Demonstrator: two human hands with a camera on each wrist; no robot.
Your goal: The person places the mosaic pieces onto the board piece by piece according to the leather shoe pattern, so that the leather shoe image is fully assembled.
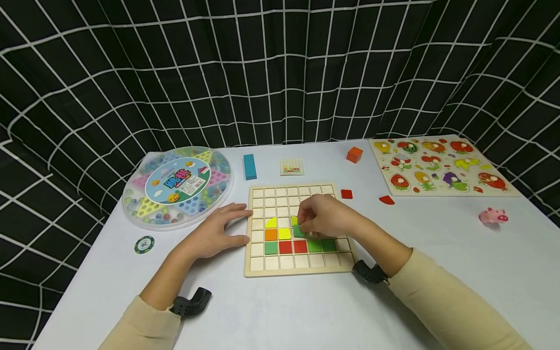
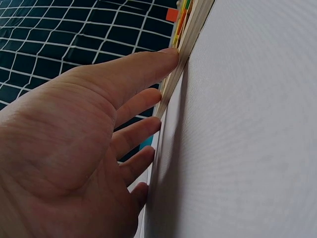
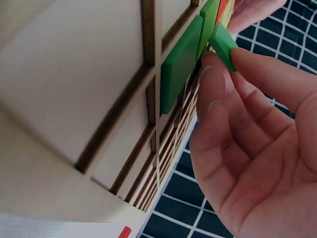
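A wooden grid board (image 1: 302, 273) lies on the white table with colored tiles in its cells. My right hand (image 1: 325, 216) is over its middle and pinches a green tile (image 3: 224, 44) between thumb and fingertips; in the right wrist view the tile is tilted. Below it, a row holds a green, two red (image 1: 285, 247), a light green and a dark green tile (image 1: 329, 245). An orange (image 1: 271, 235) and a yellow square (image 1: 284, 234) sit above that row, under a yellow rounded piece (image 1: 271, 223). My left hand (image 1: 214, 233) touches the board's left edge, fingers extended.
Behind the board are a small pattern card (image 1: 291, 166), a teal block (image 1: 250, 166) and an orange cube (image 1: 354, 154). Two red pieces (image 1: 346, 194) lie right. A round marble-game case (image 1: 177, 223) and chip (image 1: 144, 244) are left; a fruit puzzle (image 1: 446, 192) and pink pig (image 1: 493, 216) right.
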